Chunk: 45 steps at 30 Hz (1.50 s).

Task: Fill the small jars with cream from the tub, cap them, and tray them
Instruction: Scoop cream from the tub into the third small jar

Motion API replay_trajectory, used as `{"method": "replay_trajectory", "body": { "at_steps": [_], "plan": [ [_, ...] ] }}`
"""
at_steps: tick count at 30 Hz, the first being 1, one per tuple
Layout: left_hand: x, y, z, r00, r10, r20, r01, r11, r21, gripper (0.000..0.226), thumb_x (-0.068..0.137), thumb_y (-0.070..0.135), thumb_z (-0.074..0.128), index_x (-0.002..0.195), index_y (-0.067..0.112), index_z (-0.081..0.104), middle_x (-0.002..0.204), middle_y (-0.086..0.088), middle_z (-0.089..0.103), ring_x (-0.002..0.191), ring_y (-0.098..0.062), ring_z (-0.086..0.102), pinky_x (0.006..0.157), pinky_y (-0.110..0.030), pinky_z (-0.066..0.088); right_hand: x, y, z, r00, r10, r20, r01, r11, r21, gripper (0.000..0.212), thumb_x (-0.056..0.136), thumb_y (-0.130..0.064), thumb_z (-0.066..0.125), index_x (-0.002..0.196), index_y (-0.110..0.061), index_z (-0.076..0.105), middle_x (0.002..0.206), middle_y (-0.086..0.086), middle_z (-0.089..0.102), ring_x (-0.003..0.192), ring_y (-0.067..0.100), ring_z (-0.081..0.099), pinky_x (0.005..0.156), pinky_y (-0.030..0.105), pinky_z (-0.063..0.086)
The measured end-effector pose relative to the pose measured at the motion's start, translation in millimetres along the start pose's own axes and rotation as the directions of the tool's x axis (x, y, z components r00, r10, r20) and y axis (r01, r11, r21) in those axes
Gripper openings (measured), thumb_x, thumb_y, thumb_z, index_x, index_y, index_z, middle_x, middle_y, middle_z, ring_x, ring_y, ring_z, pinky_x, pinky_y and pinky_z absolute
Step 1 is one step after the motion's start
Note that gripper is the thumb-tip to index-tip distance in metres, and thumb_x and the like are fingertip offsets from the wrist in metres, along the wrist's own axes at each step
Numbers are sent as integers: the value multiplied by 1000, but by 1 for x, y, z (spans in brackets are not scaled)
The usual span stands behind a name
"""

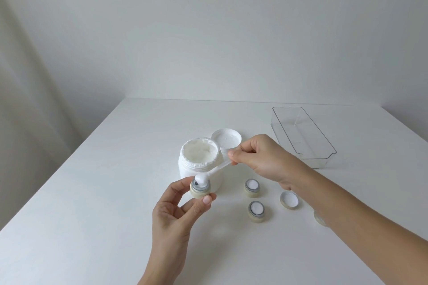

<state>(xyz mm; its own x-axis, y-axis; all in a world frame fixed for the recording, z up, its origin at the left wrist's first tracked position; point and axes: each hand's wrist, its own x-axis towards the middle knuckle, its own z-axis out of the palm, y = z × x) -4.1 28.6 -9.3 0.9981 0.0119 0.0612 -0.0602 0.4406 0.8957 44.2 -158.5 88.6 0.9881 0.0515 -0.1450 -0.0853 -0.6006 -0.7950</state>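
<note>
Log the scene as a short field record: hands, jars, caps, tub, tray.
left hand: holds small cream-coloured jar
right hand: pinches white plastic spatula, creamy tip at that jar's mouth
other jars: two filled, uncapped
caps: one loose, upturned
white cream tub: open, white round lid behind
clear plastic tray: no jars inside
</note>
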Motion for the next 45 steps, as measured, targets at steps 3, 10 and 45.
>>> {"method": "replay_trajectory", "body": {
  "at_steps": [3,10,45],
  "plan": [
    [-1,0,0,1000,-3,-4,3,1000,-1,54,53,16,87,103,8,68,102,-6,76,84,-34,76,72,-25,58,-4,-1,1,997,-37,-63,32,997,-69,33,91,-38,57,75,-14,72,46,-9,29,45,4,37,74,29,28],
    [-3,2,2,1000,-5,4,5,1000,19,40,56,21,86,94,17,76,98,-6,77,83,-31,76,68,-23,58,-8,0,-4,967,-135,-214,106,984,-140,33,92,-37,56,74,-14,70,56,-11,58,63,-11,46,82,30,23],
    [-2,3,3,998,-34,47,38,996,-79,40,67,23,78,106,16,75,107,-9,75,98,-32,74,74,-24,58,4,-6,7,597,-682,-424,414,713,-565,13,82,-32,68,74,-24,73,80,-7,53,81,17,51,77,31,19]
  ]
}}
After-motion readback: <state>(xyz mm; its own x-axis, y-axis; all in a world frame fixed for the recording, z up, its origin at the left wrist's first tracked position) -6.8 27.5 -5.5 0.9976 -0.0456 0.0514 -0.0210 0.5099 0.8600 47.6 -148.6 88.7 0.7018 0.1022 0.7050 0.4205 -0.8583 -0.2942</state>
